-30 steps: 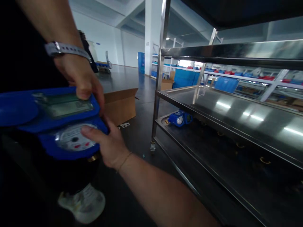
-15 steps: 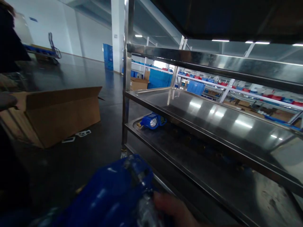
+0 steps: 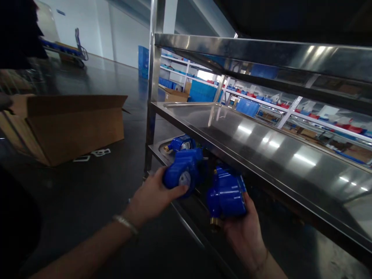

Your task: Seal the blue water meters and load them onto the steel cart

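Observation:
My left hand [image 3: 152,195] is closed round a blue water meter [image 3: 177,170] with a pale round face, somewhat blurred. In my right hand [image 3: 247,228] sits a second blue meter [image 3: 229,195], tilted, its brass threaded end pointing down. Both are at the front edge of the rack's lower shelf [image 3: 159,149], just under the middle shelf. Behind the left one, another blue meter [image 3: 183,143] with a brass end lies at that shelf's left corner. The deeper part of the lower shelf is dark.
The steel rack's middle shelf [image 3: 221,120] and its front post [image 3: 151,93] stand close to my hands. An open cardboard box [image 3: 78,128] is on the floor at left, with white flat pieces [image 3: 100,152] beside it. A person in dark clothes [image 3: 19,35] stands far left.
Both hands have come up and forward to the lower shelf with the blue meters, which were low and near me before. The view has shifted slightly.

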Motion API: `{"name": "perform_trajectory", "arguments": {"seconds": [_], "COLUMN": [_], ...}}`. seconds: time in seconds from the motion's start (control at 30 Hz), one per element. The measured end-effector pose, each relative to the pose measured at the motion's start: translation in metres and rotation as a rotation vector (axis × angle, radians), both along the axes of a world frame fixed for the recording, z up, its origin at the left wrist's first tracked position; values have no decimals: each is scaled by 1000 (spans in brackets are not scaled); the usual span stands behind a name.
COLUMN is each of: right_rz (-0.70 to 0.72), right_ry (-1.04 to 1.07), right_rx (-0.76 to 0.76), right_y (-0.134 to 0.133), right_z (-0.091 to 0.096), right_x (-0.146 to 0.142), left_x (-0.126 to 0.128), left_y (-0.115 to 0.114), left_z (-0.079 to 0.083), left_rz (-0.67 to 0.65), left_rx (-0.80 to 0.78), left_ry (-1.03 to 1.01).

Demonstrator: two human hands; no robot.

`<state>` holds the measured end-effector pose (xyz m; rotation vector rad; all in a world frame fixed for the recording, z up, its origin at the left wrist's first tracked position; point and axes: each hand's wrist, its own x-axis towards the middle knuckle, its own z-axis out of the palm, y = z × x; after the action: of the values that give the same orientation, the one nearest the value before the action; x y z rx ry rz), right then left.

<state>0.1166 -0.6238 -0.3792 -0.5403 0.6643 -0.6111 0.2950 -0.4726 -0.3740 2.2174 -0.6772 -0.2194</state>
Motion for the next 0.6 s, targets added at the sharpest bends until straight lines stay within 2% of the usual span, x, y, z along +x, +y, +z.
{"name": "perform_trajectory", "arguments": {"seconds": [0.1,0.23,0.33,0.5,0.6], "right_rz": [-17,-56,-43,57,-8], "right_ry": [-71,-51,32,228,288], "right_rx": [-29,-119,-160,-177,-229], "right_y": [-24,-41,-52,-63,-58], "right_z": [-8,-16,-20,-20,-17], "right_x": [39,73,78,60,56], "left_x": [23,46,62,82,82], "left_y": [-58,-104,-123,-138,-140], "left_z": [-1,-14,-25,-39,-45], "left_rz": [2,-22,-59,-118,-151], "left_rx": [101,117,114,59,-11], "left_ry": [-127,-193,-244,-364,-436]}}
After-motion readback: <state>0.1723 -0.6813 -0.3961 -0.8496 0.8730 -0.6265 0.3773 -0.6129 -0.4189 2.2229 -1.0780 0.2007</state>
